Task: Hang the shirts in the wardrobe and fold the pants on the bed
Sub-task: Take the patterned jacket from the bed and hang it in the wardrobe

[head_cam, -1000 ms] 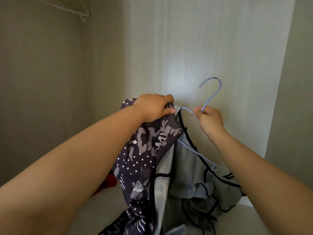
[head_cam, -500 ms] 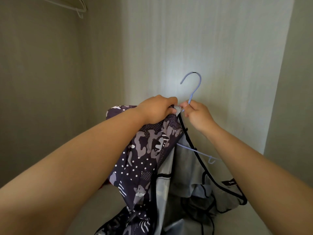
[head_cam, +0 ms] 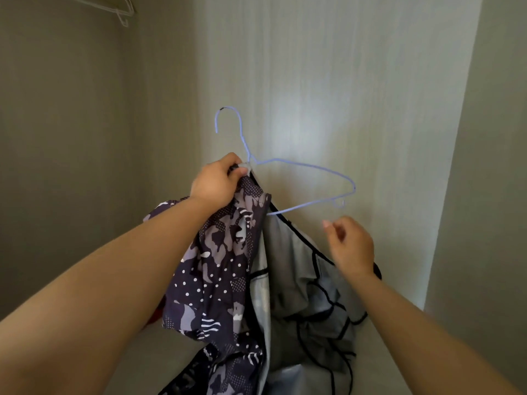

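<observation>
While pinching the collar of the shirt [head_cam: 225,252] and the neck of the blue hanger [head_cam: 313,170] together in the left grip [head_cam: 214,183], holds both up inside the wardrobe [head_cam: 342,81]. Has the right grip [head_cam: 352,246] loosely open and empty, just under the hanger's bare arm, pointing right. Probably needs this nearer grip to draw the shoulder over it.

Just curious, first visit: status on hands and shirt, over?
Left hand grips shirt and blue hanger at neck. Right hand open, empty. One hanger arm bare.
</observation>
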Available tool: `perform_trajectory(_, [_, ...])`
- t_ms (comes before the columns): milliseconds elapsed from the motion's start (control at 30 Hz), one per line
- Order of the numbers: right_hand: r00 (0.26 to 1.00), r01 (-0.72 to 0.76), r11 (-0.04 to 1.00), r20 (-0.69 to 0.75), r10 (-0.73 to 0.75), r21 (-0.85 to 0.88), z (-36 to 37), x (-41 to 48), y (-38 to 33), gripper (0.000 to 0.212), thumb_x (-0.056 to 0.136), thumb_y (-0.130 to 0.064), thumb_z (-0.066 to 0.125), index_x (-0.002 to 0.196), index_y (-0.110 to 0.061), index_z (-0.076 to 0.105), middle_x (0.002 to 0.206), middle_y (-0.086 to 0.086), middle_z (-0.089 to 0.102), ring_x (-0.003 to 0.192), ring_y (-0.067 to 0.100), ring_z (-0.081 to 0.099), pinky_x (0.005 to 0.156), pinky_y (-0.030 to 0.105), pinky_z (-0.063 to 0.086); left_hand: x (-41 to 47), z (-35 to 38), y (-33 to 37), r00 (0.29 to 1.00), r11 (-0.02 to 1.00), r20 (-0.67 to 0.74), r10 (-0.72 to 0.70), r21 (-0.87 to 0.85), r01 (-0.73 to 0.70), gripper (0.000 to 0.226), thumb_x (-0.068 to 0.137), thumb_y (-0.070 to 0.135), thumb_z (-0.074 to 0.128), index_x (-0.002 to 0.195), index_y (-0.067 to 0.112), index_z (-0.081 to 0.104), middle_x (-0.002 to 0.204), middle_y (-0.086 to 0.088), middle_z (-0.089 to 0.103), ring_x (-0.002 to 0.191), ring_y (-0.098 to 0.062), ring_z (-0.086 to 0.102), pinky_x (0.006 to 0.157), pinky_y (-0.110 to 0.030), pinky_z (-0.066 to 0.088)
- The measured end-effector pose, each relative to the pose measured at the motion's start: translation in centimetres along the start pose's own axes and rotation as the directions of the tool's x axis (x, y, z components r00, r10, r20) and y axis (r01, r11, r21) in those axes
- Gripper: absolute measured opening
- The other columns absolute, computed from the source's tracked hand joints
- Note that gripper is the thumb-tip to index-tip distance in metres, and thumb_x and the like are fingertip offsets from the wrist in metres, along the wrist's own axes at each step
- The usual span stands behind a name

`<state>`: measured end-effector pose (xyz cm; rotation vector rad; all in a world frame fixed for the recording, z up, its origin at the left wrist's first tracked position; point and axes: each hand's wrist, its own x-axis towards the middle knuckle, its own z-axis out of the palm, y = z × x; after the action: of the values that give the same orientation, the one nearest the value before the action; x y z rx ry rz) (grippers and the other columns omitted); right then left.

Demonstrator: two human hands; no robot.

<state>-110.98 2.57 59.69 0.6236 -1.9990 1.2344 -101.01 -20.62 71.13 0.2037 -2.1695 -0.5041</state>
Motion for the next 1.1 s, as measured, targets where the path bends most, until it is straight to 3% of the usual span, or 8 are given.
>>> perform_trajectory(100, [0.952, 0.026, 0.955, 0.298, 0.066, -0.295, 1.6, -1.7, 2.3, 0.044, 0.082, -0.053, 0.061, 0.110, -0.019, 0.058, 0.107, -0.002, 0.054, 0.107, 0.022, 0.048, 0.087, 0.036, 0.041, -0.2, -0.8, -0.2, 0.999, 0.991, -0.042, 0.020, -0.134, -0.025, 0.012, 0.095, 0.032, 0.053, 0.095, 0.022, 0.059, 0.083, 0.005, 0.062, 0.084, -0.021, 0.057, 0.074, -0.033, 0.044])
perform_trajectory(200, [0.916, -0.015, 0.848, 0.333, 0.224, -0.529, 2.2, -1.9, 4.3, 0.034, 0.088, -0.043, 0.054, 0.115, -0.024, 0.062, 0.115, 0.001, 0.056, 0.111, 0.025, 0.047, 0.088, 0.036, 0.039, -0.6, -1.9, -0.7, 0.994, 0.980, -0.069, 0.083, -0.175, -0.094, 0.008, 0.095, 0.027, 0.054, 0.093, 0.021, 0.059, 0.081, 0.005, 0.062, 0.084, -0.022, 0.058, 0.077, -0.034, 0.045])
perform_trajectory(367, [0.839, -0.223, 0.917, 0.414, 0.354, -0.332, 0.7, 1.5, 5.1, 0.020, 0.091, -0.033, 0.057, 0.079, -0.023, 0.068, 0.080, 0.004, 0.067, 0.084, 0.026, 0.060, 0.067, 0.027, 0.038, -1.3, -3.8, -2.6, 0.950, 0.950, -0.032, 0.310, 0.044, -0.308, 0.012, 0.096, 0.025, 0.054, 0.094, 0.015, 0.060, 0.082, 0.001, 0.064, 0.078, -0.025, 0.059, 0.067, -0.034, 0.044])
perform_trajectory(467, [0.822, -0.308, 0.943, 0.465, 0.330, -0.125, -0.8, 4.2, 4.2, 0.037, 0.082, -0.030, 0.070, 0.050, -0.019, 0.057, 0.041, -0.008, 0.047, 0.053, 0.015, 0.042, 0.044, 0.021, 0.029, -1.6, -4.9, -3.7, 0.875, 0.860, -0.005, 0.484, 0.189, -0.475, 0.012, 0.095, 0.019, 0.055, 0.090, 0.009, 0.058, 0.078, -0.002, 0.060, 0.071, -0.030, 0.059, 0.061, -0.028, 0.034])
perform_trajectory(667, [0.899, -0.160, 0.979, 0.391, 0.197, -0.125, -1.1, 7.9, 0.2, 0.056, 0.078, -0.038, 0.073, 0.043, -0.018, 0.035, 0.042, -0.003, 0.031, 0.044, 0.010, 0.031, 0.047, 0.030, 0.021, -2.4, -5.0, -2.7, 0.721, 0.636, 0.176, 0.670, 0.364, -0.680, 0.018, 0.094, 0.035, 0.043, 0.092, 0.020, 0.053, 0.080, -0.009, 0.063, 0.052, -0.032, 0.058, 0.049, -0.029, 0.042])
perform_trajectory(833, [0.882, -0.060, 0.952, 0.432, 0.191, -0.299, 0.1, 9.1, -4.5, 0.047, 0.080, -0.039, 0.071, 0.051, -0.014, 0.043, 0.056, 0.003, 0.044, 0.069, 0.022, 0.050, 0.049, 0.028, 0.027, -2.4, -2.9, -1.7, 0.879, 0.611, 0.291, 0.377, 0.636, -0.472, 0.023, 0.096, 0.018, 0.046, 0.117, 0.022, 0.055, 0.102, -0.008, 0.057, 0.073, -0.035, 0.060, 0.055, -0.034, 0.038])
perform_trajectory(967, [0.832, -0.141, 0.917, 0.457, 0.314, -0.373, 1.2, 9.6, -7.2, 0.028, 0.085, -0.024, 0.064, 0.097, 0.001, 0.065, 0.102, 0.017, 0.063, 0.097, 0.030, 0.060, 0.068, 0.024, 0.038, -3.0, -1.8, -1.0, 0.952, 0.599, 0.217, 0.218, 0.740, -0.306, 0.026, 0.091, 0.009, 0.046, 0.113, 0.021, 0.051, 0.097, -0.006, 0.055, 0.071, -0.031, 0.057, 0.053, -0.033, 0.032])
perform_trajectory(1100, [0.706, -0.526, 0.796, 0.676, 0.210, 0.301, 1.0, 8.8, -10.2, 0.014, 0.091, -0.003, 0.056, 0.104, -0.008, 0.056, 0.083, 0.010, 0.059, 0.070, 0.017, 0.058, 0.057, 0.018, 0.048, -2.7, -1.3, -1.2, 0.987, 0.745, 0.057, 0.148, 0.650, -0.149, 0.010, 0.094, 0.013, 0.046, 0.101, 0.020, 0.050, 0.093, -0.007, 0.060, 0.061, -0.027, 0.044, 0.051, -0.030, 0.029])
